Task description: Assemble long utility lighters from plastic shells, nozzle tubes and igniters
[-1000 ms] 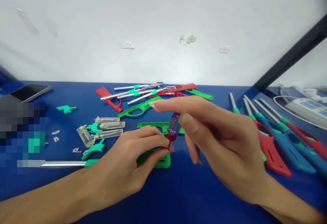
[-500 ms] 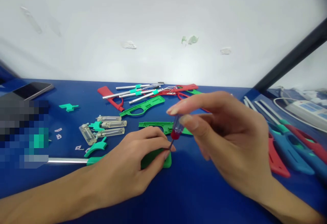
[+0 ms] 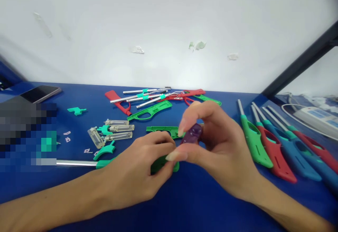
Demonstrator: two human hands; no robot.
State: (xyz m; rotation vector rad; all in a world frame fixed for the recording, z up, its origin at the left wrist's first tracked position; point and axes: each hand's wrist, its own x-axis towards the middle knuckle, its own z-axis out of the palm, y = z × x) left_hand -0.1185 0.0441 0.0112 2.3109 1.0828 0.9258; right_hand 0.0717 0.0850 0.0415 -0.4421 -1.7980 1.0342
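My left hand [image 3: 142,168] is closed around a green lighter [image 3: 176,167] lying on the blue table, its metal tube [image 3: 76,163] pointing left. My right hand [image 3: 213,147] holds a small screwdriver by its translucent purple handle [image 3: 192,134], over my left fingertips. The screwdriver's tip is hidden. Just behind my left hand lies an open green half shell [image 3: 161,129]. Left of it are several clear fuel tanks [image 3: 120,136] and a curved teal trigger piece [image 3: 105,151].
Green and red half shells [image 3: 118,102] and metal tubes with wires [image 3: 153,100] lie at the back. Several whole lighters [image 3: 255,142] stand in a row at right, beside a white device [image 3: 319,117]. A phone [image 3: 41,92] rests at left.
My right hand has shifted left and turned the screwdriver, whose handle end now faces the camera. The view has moved slightly, showing a green lighter at right. My left hand keeps its hold.
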